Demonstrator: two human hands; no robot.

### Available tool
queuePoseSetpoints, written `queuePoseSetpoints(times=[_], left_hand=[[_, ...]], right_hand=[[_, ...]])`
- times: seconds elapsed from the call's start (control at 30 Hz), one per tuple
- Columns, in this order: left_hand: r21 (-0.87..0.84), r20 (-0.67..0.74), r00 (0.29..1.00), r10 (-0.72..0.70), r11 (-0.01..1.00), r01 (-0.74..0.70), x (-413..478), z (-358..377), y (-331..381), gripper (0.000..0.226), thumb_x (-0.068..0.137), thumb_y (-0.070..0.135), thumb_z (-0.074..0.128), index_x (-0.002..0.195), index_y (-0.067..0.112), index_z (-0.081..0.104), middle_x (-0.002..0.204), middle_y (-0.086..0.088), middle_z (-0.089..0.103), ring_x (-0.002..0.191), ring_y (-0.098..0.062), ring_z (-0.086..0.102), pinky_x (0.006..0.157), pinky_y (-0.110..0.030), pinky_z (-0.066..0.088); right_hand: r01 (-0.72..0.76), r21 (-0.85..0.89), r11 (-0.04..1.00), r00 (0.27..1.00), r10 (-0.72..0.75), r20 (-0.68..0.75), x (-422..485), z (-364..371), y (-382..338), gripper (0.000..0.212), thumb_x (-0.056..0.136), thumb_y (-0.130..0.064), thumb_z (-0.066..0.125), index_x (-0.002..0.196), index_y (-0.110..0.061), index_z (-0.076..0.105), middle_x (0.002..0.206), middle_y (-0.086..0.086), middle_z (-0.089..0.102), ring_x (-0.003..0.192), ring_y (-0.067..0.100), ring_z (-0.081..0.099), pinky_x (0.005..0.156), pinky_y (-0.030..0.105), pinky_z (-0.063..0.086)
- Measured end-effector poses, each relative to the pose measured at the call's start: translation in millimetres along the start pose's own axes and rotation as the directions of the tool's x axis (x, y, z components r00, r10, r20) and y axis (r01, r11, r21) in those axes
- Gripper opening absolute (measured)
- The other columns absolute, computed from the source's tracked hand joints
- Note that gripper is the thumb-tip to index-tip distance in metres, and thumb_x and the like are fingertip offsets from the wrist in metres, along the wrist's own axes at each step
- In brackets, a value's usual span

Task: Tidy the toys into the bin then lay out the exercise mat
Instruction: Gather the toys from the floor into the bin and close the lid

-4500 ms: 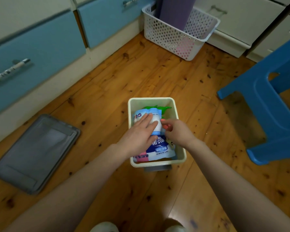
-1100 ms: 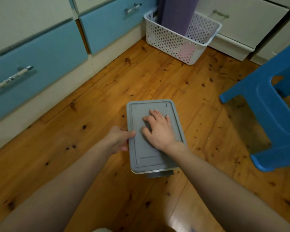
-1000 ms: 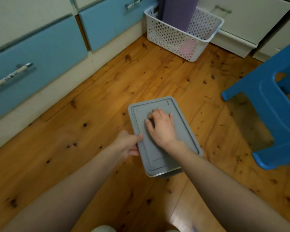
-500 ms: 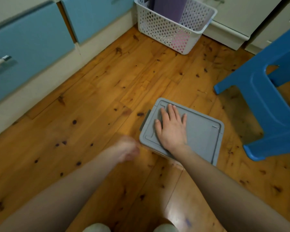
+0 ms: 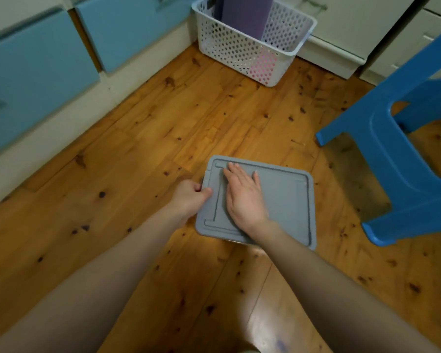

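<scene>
A wood floor (image 5: 143, 154) of orange planks with dark knots fills most of the view. Along its left side runs a pale unit with blue drawers (image 5: 36, 72); white cabinets (image 5: 351, 24) close the far right corner. A blue stool (image 5: 397, 149) stands on the right, its legs on the planks. In the far corner, against the units, sits a white perforated basket (image 5: 234, 47). The mat (image 5: 245, 14), purple and rolled, stands upright inside it, and a pink thing (image 5: 262, 67) shows through the holes at its near end; what it is cannot be told.

The bin (image 5: 236, 241) sits mid-floor, near the stool but apart from it. A grey lid (image 5: 283, 197) covers it, so only a pale sliver of the bin shows at the near edge and its contents are hidden.

The right hand (image 5: 243, 197) lies flat on the left half of the lid, palm down, fingers straight and close together, pointing away from the person. The left hand (image 5: 189, 197) grips the lid's left edge: thumb on top, fingers curled down round the rim.
</scene>
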State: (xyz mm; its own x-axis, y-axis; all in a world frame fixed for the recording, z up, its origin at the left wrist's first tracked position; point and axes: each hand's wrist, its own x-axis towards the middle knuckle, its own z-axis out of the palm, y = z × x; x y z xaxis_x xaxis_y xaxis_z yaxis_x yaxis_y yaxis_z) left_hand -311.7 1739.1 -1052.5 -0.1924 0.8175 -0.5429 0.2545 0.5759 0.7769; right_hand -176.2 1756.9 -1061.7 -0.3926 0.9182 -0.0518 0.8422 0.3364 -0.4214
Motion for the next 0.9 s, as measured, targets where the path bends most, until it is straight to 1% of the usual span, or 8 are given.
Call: queuePoseSetpoints(times=[0.13,0.23,0.37,0.47,0.7,0.77,0.83,0.9], left_hand=[[-0.022,-0.121,0.992,-0.045,0.999,0.043,-8,-32,-15,0.019,0.09,0.018,0.054,0.075,0.007,0.059,0.069,0.0,0.057,0.068,-0.016,0.057,0.053,-0.026,0.045],[0.028,-0.119,0.992,-0.045,0.998,0.049,-11,-46,-18,0.018,0.09,0.019,0.053,0.088,0.003,0.062,0.079,-0.007,0.062,0.076,-0.023,0.06,0.066,-0.037,0.052],[-0.014,-0.066,0.992,-0.107,0.994,0.107,-11,-47,-14,0.022,0.089,0.015,0.055,0.102,-0.001,0.062,0.088,-0.008,0.062,0.078,-0.02,0.059,0.065,-0.03,0.049],[-0.069,-0.038,0.987,-0.157,0.986,0.155,-7,-52,-14,0.02,0.087,0.013,0.058,0.101,-0.001,0.06,0.091,-0.012,0.062,0.084,-0.024,0.06,0.07,-0.033,0.051],[-0.086,-0.032,0.992,-0.123,0.989,0.12,-2,-56,-16,0.018,0.084,0.013,0.06,0.1,0.004,0.059,0.091,-0.01,0.063,0.073,-0.014,0.06,0.055,-0.023,0.048],[0.205,-0.137,0.99,0.037,0.979,-0.008,-1,-51,-14,0.03,0.083,0.014,0.06,0.111,0.004,0.053,0.106,-0.013,0.059,0.092,-0.026,0.06,0.074,-0.034,0.048],[0.626,-0.179,0.916,0.36,0.759,-0.176,-2,-42,-13,0.048,0.084,0.017,0.058,0.127,0.005,0.041,0.129,-0.018,0.046,0.119,-0.034,0.046,0.096,-0.041,0.039],[0.777,0.026,0.827,0.561,0.509,-0.37,-2,-31,-11,0.06,0.09,0.024,0.049,0.141,0.005,0.024,0.151,-0.017,0.021,0.14,-0.031,0.02,0.112,-0.043,0.021]], right_hand=[[0.054,0.12,0.991,0.998,-0.051,-0.023,22,6,-33,0.042,0.092,-0.019,0.046,0.13,-0.003,0.047,0.148,0.014,0.034,0.138,0.027,0.027,0.114,0.033,0.012],[0.001,-0.067,0.998,1.0,-0.003,-0.025,22,15,-43,0.049,0.093,-0.038,0.041,0.136,-0.014,0.041,0.154,0.011,0.022,0.144,0.025,0.012,0.115,0.048,0.004],[-0.041,-0.155,0.987,0.999,0.042,0.003,18,19,-37,0.058,0.094,-0.049,0.028,0.145,-0.023,0.025,0.158,0.006,0.011,0.146,0.024,0.002,0.113,0.056,-0.001],[-0.053,-0.14,0.989,0.999,0.054,0.0,19,23,-37,0.057,0.094,-0.049,0.028,0.146,-0.024,0.025,0.158,0.005,0.012,0.146,0.022,0.002,0.113,0.056,-0.001],[-0.11,-0.131,0.985,0.994,0.11,-0.006,20,26,-39,0.057,0.094,-0.048,0.028,0.146,-0.024,0.023,0.158,0.004,0.01,0.146,0.021,0.001,0.113,0.055,-0.002],[-0.115,-0.127,0.985,0.993,0.116,-0.004,20,25,-39,0.056,0.095,-0.046,0.027,0.146,-0.024,0.023,0.158,0.004,0.01,0.146,0.021,0.001,0.113,0.055,-0.002],[-0.109,-0.11,0.988,0.994,0.11,0.005,20,23,-38,0.053,0.097,-0.04,0.027,0.146,-0.022,0.024,0.158,0.003,0.011,0.146,0.02,0.002,0.114,0.053,-0.002],[-0.12,-0.038,0.992,0.993,0.12,0.002,21,18,-36,0.05,0.097,-0.027,0.031,0.145,-0.017,0.026,0.157,0.003,0.015,0.146,0.018,0.006,0.115,0.05,0.0]])
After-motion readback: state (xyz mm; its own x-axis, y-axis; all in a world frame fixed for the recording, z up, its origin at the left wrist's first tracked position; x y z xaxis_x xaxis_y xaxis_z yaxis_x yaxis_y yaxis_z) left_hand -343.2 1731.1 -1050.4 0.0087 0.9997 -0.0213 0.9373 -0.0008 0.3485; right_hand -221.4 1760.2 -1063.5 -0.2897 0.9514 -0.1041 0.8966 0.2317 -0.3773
